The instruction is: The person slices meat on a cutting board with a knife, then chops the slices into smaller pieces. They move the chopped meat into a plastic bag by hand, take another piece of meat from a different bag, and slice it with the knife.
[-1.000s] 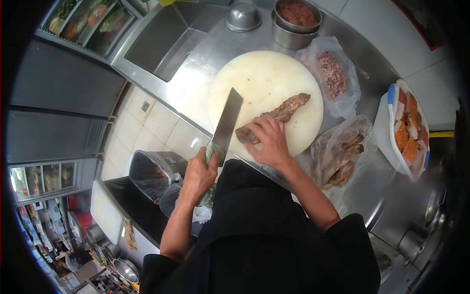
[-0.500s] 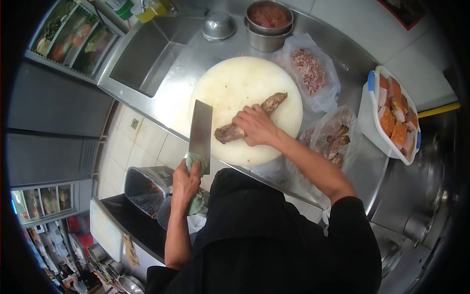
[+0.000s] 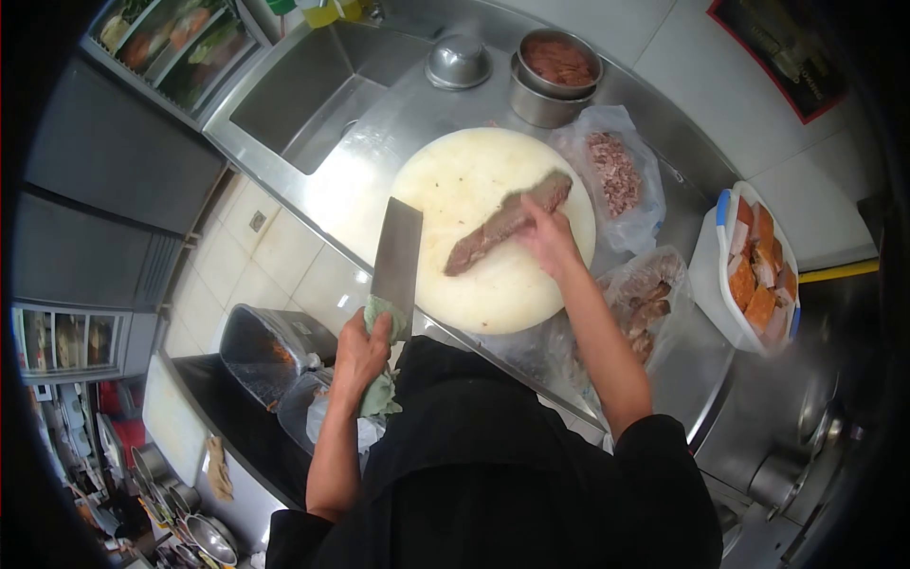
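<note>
A long piece of brown meat (image 3: 483, 240) lies diagonally on the round white cutting board (image 3: 455, 171). My right hand (image 3: 550, 237) is at the meat's upper right part, its fingers blurred by motion against it. At the board's left edge, my left hand (image 3: 362, 349) is closed round the cloth-wrapped handle of a broad cleaver (image 3: 396, 251). The cleaver's blade points up and away from me. A green cloth (image 3: 381, 389) hangs from that hand.
Bagged chopped meat (image 3: 614, 175) and another meat bag (image 3: 649, 303) lie right of the board. Behind it are stacked metal bowls (image 3: 545, 102) and an upturned bowl (image 3: 458, 62). A basin of meat pieces (image 3: 725, 275) stands right; the sink (image 3: 294, 104) is left.
The meat has turned over or rolled, showing a smoother side, and sits further up the board. My right hand has moved toward its right end and loosened. The whole view has shifted slightly.
</note>
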`<action>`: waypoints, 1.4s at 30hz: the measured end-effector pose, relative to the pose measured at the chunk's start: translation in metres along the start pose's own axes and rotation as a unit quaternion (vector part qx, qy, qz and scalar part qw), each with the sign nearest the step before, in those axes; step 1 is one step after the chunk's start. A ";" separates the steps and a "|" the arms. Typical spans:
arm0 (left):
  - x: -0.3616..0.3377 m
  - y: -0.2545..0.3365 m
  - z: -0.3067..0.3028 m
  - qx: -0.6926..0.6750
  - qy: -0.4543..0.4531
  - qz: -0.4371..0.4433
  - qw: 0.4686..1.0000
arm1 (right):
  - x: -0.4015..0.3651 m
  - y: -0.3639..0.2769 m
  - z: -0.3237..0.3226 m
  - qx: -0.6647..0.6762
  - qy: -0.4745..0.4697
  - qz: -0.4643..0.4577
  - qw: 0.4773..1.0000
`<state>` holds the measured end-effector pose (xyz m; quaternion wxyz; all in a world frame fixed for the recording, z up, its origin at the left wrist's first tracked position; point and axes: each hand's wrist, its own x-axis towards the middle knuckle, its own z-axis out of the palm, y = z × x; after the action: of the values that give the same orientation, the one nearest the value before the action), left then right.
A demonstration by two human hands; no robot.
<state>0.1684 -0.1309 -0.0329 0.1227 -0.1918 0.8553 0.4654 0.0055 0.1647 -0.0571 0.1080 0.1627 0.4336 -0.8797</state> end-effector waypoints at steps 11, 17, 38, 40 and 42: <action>-0.004 0.025 -0.006 0.054 -0.003 0.028 0.998 | -0.055 0.039 0.014 -0.643 -0.018 -0.417 0.642; -0.018 0.052 -0.003 0.188 0.005 0.062 0.980 | -0.042 0.074 0.007 -0.643 -0.044 -0.427 0.634; -0.043 0.081 -0.025 0.353 -0.066 0.149 0.921 | -0.040 0.089 0.013 -0.630 -0.027 -0.379 0.677; -0.028 0.081 -0.015 0.322 -0.074 0.148 0.932 | -0.041 0.086 0.012 -0.635 -0.032 -0.370 0.677; -0.008 0.083 -0.001 0.289 -0.078 0.145 0.943 | -0.041 0.087 0.012 -0.640 -0.040 -0.362 0.677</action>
<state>0.1391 -0.0891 0.0328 0.1703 0.0146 0.9593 0.2249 0.0699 0.1051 -0.0980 -0.1242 -0.1516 0.9107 -0.3636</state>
